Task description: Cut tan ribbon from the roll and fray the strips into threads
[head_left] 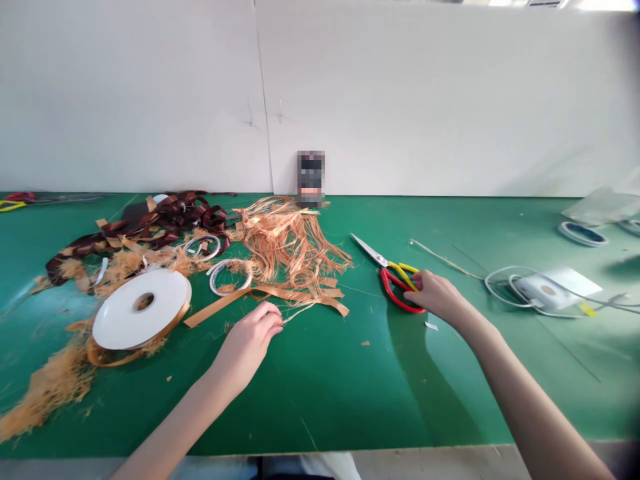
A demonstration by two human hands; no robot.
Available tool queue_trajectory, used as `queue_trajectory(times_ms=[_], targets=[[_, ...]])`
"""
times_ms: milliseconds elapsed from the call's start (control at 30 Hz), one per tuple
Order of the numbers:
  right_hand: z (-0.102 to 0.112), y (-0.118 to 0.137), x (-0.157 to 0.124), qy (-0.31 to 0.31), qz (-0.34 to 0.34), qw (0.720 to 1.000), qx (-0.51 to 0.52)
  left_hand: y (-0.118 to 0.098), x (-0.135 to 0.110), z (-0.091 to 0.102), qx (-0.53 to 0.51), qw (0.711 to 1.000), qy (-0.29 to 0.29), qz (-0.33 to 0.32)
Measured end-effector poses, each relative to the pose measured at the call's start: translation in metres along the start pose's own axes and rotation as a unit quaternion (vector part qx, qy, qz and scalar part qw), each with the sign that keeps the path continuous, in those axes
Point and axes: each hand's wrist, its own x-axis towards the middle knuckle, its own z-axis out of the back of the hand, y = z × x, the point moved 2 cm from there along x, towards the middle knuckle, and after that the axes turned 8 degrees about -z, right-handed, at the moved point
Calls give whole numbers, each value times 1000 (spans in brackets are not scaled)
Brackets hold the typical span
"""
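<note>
My left hand (256, 335) is closed in a pinch on the end of a thin, pale tan frayed strand (299, 312), which leads up toward the ribbon pieces. My right hand (434, 295) has its fingers closed at the handles of a pair of scissors (380, 259) with one red and one yellow handle. Their blades point away to the upper left. Between the hands and farther back lies a heap of tan frayed ribbon (285, 240). A cut length of flat tan ribbon (215, 308) rests just beyond my left hand.
A white ribbon spool (125, 313) lies at left beside frayed fibre (55, 387) and dark brown ribbon (185, 213). Two tape rolls (214, 280) sit near the heap. A white adapter (555, 290) with cables is at right. Another pair of scissors (30, 200) lies far left.
</note>
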Motion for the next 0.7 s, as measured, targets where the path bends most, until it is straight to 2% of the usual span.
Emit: queue_trajectory(times_ms=[100,200,333,400,533,700], targets=[[1,3,3,22,-6,1000,-12,1,-4,-2,52,999,-5,-7],[0,-2,1,11,-22,1000,-8,3,-7,-2,110,993,-33,-37],[2,-20,-9,-14,-18,999,31,6,-9,-1,137,987,-60,-59],[5,-30,-20,-52,11,997,64,7,-10,0,140,986,-68,-64],[9,-38,-55,-159,112,976,95,8,-9,0,135,985,-76,-76],[-1,-19,-102,-178,192,965,-15,8,-5,0,123,986,-73,-82]])
